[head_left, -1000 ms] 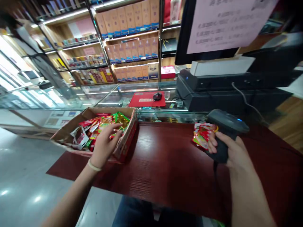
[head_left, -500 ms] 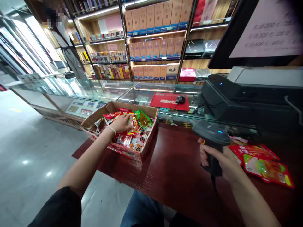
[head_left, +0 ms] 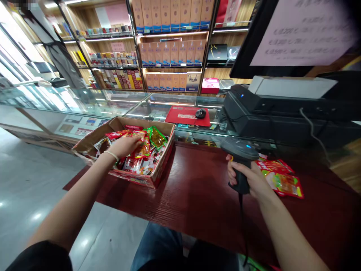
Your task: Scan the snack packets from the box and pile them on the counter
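My left hand (head_left: 126, 145) reaches into a cardboard box (head_left: 158, 175) full of red and green snack packets (head_left: 146, 148), its fingers curled down onto a red packet. My right hand (head_left: 249, 180) is wrapped round the handle of a black barcode scanner (head_left: 239, 152) with a blue light, held upright over the dark red counter (head_left: 194, 195). Just right of the scanner lie a few red snack packets (head_left: 282, 180) flat on the counter.
Behind the counter runs a glass display case (head_left: 113, 105) with a red mouse pad (head_left: 187, 114) and mouse (head_left: 200, 113). A black register base (head_left: 282, 113) and a monitor with a paper notice (head_left: 304, 34) stand at right. Shelves of boxes (head_left: 169, 49) fill the back.
My left hand has gone deeper into the box and closed onto a red packet. My right hand keeps the scanner; the view has swung, so the loose packets now lie right of it.
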Action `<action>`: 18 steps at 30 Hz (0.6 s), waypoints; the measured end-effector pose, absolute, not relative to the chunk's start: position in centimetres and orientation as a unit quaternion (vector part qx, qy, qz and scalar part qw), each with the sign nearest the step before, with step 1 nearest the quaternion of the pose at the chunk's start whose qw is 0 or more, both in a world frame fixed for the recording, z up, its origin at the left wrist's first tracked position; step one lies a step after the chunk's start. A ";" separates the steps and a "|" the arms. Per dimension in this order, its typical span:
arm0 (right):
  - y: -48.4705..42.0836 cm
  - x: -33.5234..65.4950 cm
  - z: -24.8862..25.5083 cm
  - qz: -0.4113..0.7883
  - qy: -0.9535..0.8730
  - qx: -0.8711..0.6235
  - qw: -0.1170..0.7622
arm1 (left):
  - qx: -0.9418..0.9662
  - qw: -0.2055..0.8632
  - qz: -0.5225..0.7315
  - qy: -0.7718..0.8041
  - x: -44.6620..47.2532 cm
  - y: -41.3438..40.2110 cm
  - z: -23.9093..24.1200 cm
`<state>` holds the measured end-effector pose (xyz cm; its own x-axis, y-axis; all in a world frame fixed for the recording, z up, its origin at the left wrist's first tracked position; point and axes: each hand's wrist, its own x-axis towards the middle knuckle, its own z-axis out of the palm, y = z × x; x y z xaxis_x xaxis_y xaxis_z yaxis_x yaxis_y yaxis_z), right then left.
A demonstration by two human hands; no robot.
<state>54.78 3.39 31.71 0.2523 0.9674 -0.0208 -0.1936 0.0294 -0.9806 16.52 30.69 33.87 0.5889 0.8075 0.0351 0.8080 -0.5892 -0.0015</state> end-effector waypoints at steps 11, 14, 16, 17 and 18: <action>1.8 58.6 29.3 0.449 -0.335 -0.485 0.672 | -0.812 -0.077 -0.450 -0.363 28.2 16.4 37.8; 1.6 59.3 28.6 0.451 -0.324 -0.482 0.677 | -0.743 -0.404 -0.427 -0.320 34.1 14.9 32.7; 1.3 59.8 28.3 0.454 -0.313 -0.483 0.680 | -0.599 -0.631 -0.395 -0.295 37.0 15.3 28.6; 1.3 60.0 28.3 0.454 -0.308 -0.483 0.683 | -0.521 -0.710 -0.380 -0.284 38.1 15.8 26.7; 1.2 60.1 28.2 0.453 -0.305 -0.482 0.685 | -0.459 -0.766 -0.357 -0.273 38.8 16.4 25.1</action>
